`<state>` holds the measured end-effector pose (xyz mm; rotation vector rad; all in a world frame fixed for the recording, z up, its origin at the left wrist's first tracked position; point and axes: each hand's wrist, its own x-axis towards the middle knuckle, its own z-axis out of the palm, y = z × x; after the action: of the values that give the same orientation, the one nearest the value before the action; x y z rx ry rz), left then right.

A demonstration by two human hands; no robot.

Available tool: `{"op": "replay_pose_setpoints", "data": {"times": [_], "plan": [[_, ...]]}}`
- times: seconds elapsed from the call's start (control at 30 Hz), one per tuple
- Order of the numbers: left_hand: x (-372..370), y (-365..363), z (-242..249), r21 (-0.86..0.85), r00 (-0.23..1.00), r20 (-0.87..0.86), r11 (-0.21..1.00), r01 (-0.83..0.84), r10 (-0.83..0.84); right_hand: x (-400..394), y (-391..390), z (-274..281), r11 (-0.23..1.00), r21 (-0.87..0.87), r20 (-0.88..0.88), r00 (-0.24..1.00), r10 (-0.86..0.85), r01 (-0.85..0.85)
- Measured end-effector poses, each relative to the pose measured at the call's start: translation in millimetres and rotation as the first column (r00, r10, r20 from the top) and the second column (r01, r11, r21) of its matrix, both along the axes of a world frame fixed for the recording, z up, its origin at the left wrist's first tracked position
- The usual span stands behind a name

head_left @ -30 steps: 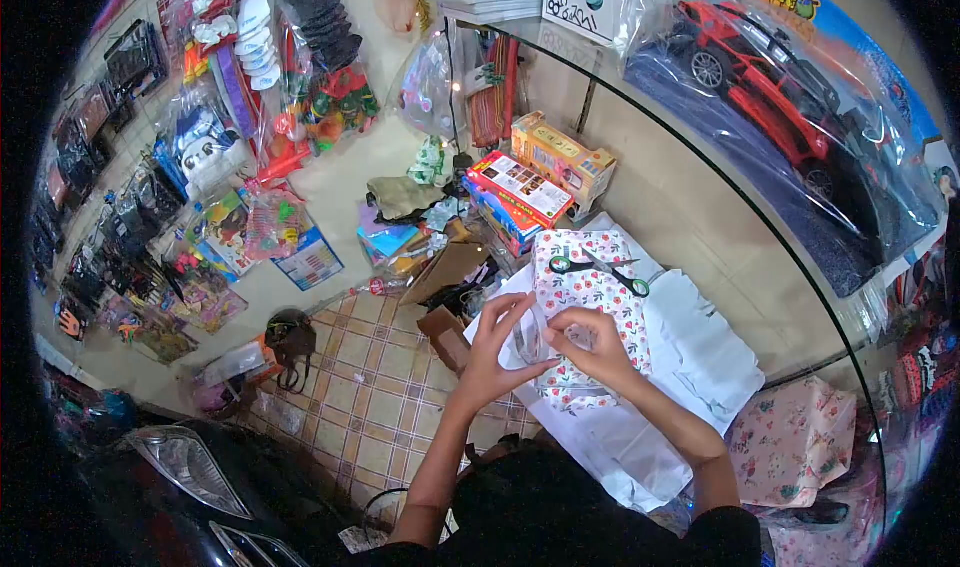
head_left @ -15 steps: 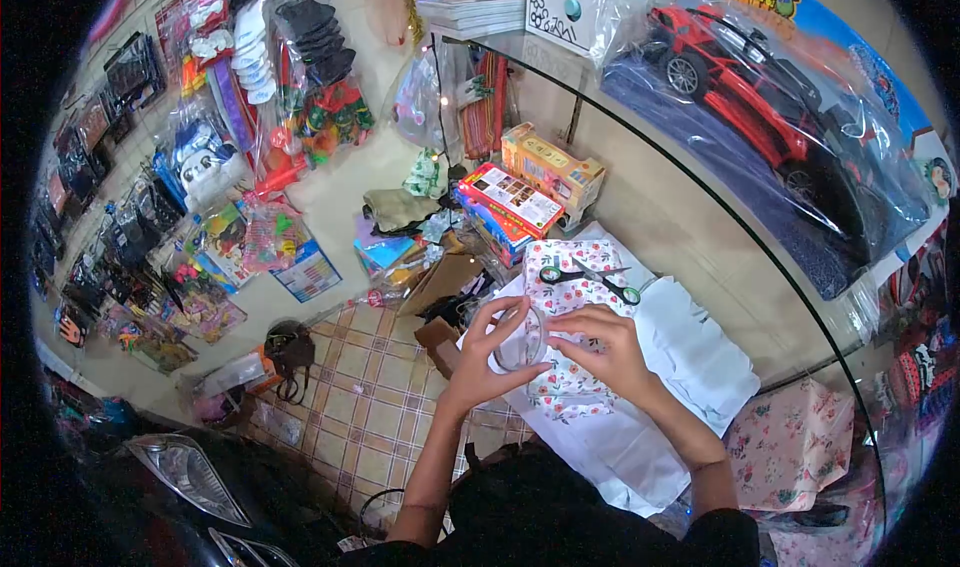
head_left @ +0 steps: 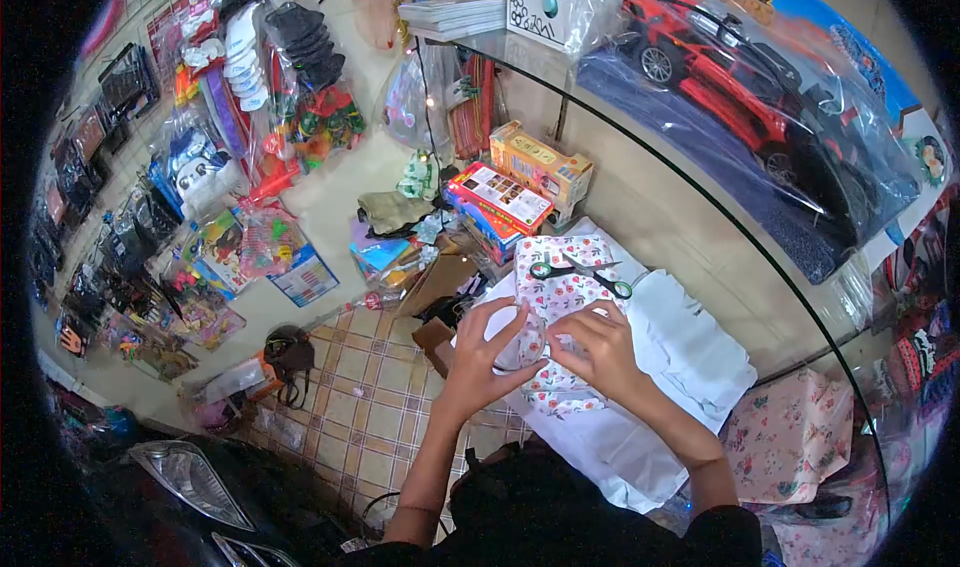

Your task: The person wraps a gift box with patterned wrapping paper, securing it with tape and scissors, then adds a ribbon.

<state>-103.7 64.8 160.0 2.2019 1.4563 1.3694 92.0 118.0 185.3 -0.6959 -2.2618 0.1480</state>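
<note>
A clear ring that looks like a roll of transparent tape (head_left: pixel 527 345) sits between the spread thumb and fingers of my left hand (head_left: pixel 478 359). My right hand (head_left: pixel 603 352) pinches thumb and fingertips together at the roll's right side; whatever is in the pinch is too small to see. Beneath both hands lies a flat parcel in white floral paper (head_left: pixel 562 401). Scissors with green and black handles (head_left: pixel 590 271) rest on its far end, blades apart. Under the parcel spreads a white sheet (head_left: pixel 690 342), its right edge crumpled.
Behind the parcel stand a red and blue box (head_left: pixel 497 204) and an orange box (head_left: pixel 541 165). A glass-topped counter edge (head_left: pixel 700 175) curves along the right, bearing a bagged red toy car (head_left: pixel 710 82). Pink floral paper (head_left: pixel 790 435) lies at lower right. Packaged goods hang at left.
The camera view has shifted slightly, moving the surroundings left and up. My right fingers have bent a little more, and the tape roll shows less clearly; both hands remain around it.
</note>
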Motion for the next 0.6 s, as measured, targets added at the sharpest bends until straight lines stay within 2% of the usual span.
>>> {"op": "replay_pose_setpoints", "data": {"times": [0.13,0.2,0.23,0.27,0.3,0.33,0.43,0.47,0.57,0.6], "plan": [[-1,0,-4,-0.041,0.998,0.019,0.997,0.066,-0.065,5,-2,6,0.993,-0.113,0.007,0.999,-0.032,0.033],[-1,-2,-3,-0.094,0.975,0.158,0.980,0.175,-0.159,10,2,14,0.984,-0.165,0.029,0.998,-0.056,0.060],[-1,-3,-2,-0.114,0.952,0.229,0.966,0.231,-0.201,13,4,16,0.920,-0.393,-0.030,1.000,0.000,-0.012],[-4,-2,-3,-0.151,0.919,0.288,0.935,0.322,-0.270,16,7,17,0.799,-0.593,-0.100,0.994,0.043,-0.094],[-8,-1,-7,-0.183,0.876,0.350,0.893,0.411,-0.332,20,8,16,0.630,-0.755,-0.178,0.982,0.068,-0.180],[-12,1,-11,-0.208,0.826,0.412,0.842,0.497,-0.385,25,14,8,0.582,-0.760,-0.227,0.957,0.179,-0.289],[-17,6,-24,-0.127,0.646,0.577,0.726,0.676,-0.500,27,14,7,0.283,-0.833,-0.480,0.875,0.058,-0.476],[-17,7,-27,-0.111,0.618,0.597,0.710,0.695,-0.511,29,17,-1,0.291,-0.803,-0.503,0.853,0.137,-0.521],[-15,9,-39,-0.092,0.534,0.664,0.650,0.754,-0.524,24,4,4,0.511,-0.735,-0.337,0.894,0.294,-0.446],[-14,10,-45,-0.101,0.505,0.690,0.622,0.776,-0.518,22,7,-7,0.617,-0.603,-0.329,0.862,0.385,-0.506]]}}
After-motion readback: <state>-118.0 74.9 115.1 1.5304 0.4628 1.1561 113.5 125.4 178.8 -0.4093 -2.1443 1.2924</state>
